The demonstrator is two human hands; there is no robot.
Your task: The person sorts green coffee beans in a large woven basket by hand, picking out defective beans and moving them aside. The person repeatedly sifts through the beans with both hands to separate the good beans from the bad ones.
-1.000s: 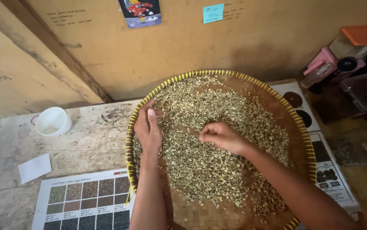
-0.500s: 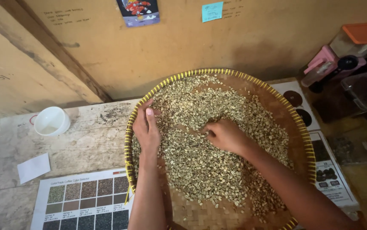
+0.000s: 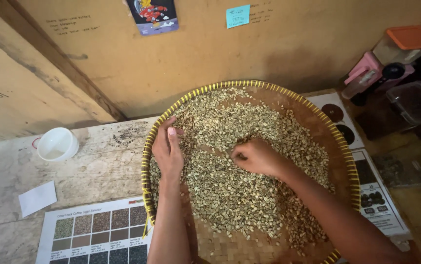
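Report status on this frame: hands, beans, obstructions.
Left hand flat on pale green beans. Right hand curled, pinching among them. Beans spread across round woven tray. Nothing over the tray.

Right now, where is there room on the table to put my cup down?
Bare wood lies between the white cup, the paper slip and the woven tray. The tray itself is crowded: pale beans fill it, with the left hand and right hand in them. Containers crowd the right.

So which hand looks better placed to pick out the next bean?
Probably the right hand: its fingers curl down among the green beans mid-tray. The left hand lies flat at the woven tray rim.
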